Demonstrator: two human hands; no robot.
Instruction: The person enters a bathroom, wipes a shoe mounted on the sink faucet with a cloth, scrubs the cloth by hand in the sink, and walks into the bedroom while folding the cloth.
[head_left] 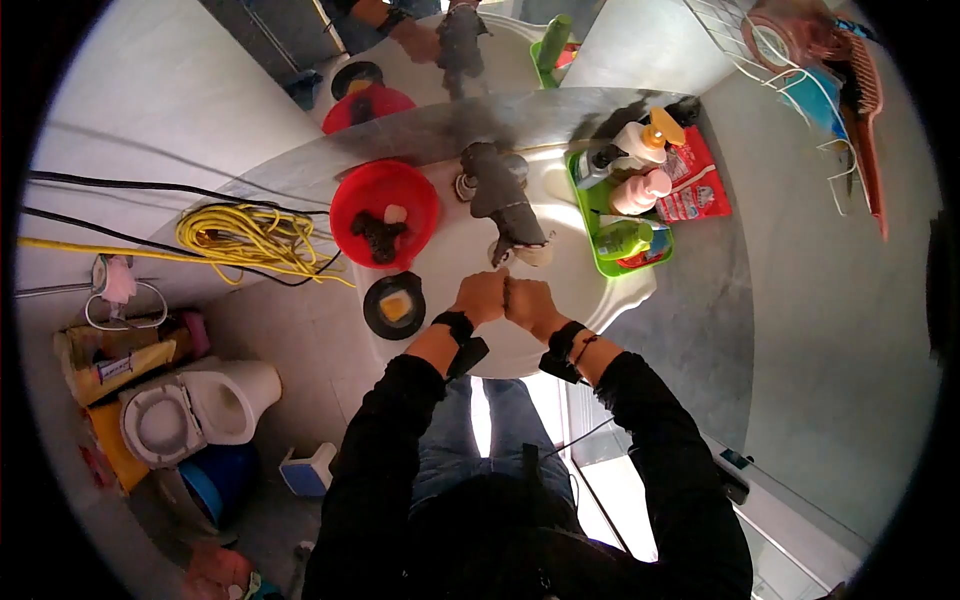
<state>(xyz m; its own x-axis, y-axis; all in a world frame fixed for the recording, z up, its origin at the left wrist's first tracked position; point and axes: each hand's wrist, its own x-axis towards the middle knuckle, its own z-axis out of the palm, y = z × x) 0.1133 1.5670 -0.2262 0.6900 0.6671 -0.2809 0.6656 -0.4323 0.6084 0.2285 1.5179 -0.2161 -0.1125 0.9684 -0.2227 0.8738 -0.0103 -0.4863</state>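
My left hand (482, 297) and my right hand (531, 305) are side by side over the white sink (590, 270), knuckles touching. Both are closed, and whatever they may hold is hidden behind the fingers. Just beyond them, a dark grey wet-looking cloth (500, 190) drapes over the tap area, its lower end close to my fingertips. To the left of the cloth stands a red basin (345, 195) with a dark bunched cloth (378, 238) and a small pale piece inside. Nearer my left wrist lies a black round dish (378, 318) holding a yellowish soap bar (395, 305).
A green tray (660, 262) of pump bottles stands right of the sink, beside a red packet (695, 180). Coiled yellow hose (250, 235) and black cables run along the left. A toilet (240, 400) and a small stool (308, 470) are lower left. A mirror lines the back.
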